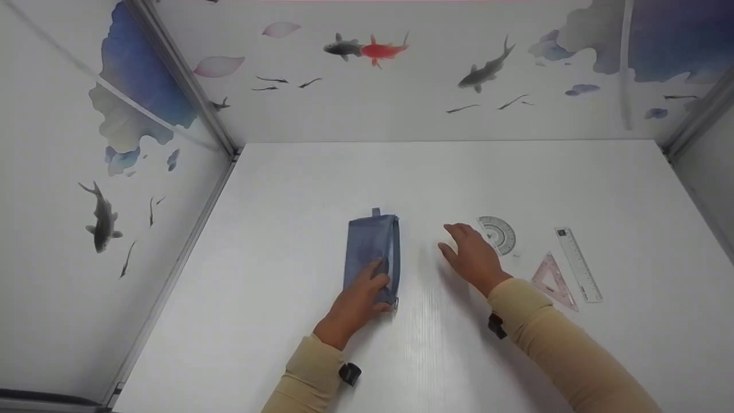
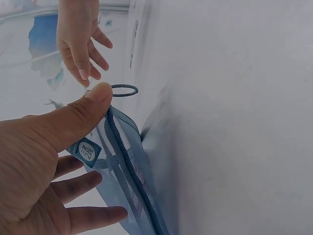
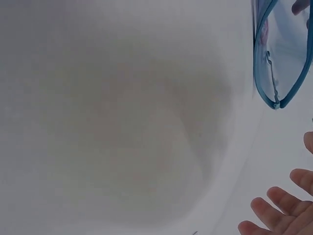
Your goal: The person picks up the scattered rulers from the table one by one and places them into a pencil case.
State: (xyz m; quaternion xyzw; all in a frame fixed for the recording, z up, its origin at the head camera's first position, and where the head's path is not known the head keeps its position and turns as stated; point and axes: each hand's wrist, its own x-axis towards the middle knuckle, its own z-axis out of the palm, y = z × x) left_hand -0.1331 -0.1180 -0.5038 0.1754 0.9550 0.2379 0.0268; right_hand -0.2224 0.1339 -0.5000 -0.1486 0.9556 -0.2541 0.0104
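Observation:
A blue mesh zip pouch point(image 1: 370, 241) lies on the white table, its zipped side gaping toward the right. My left hand point(image 1: 356, 301) holds it near its front end, with the thumb by the zipper end and the loop in the left wrist view. A small label point(image 2: 87, 151) shows beside that thumb. My right hand point(image 1: 473, 258) hovers to the right of the pouch, fingers spread and nothing in them. Close by it are a clear protractor point(image 1: 503, 234), a pink set square point(image 1: 547, 278) and a clear ruler point(image 1: 580, 267). In the right wrist view the pouch's mouth point(image 3: 266, 93) stands apart, with something pinkish inside.
The white table point(image 1: 275, 229) is bounded by a left wall panel point(image 1: 51, 229) and a back panel point(image 1: 401, 109), both printed with fish and ink patches. Another panel point(image 1: 711, 155) stands at the right edge.

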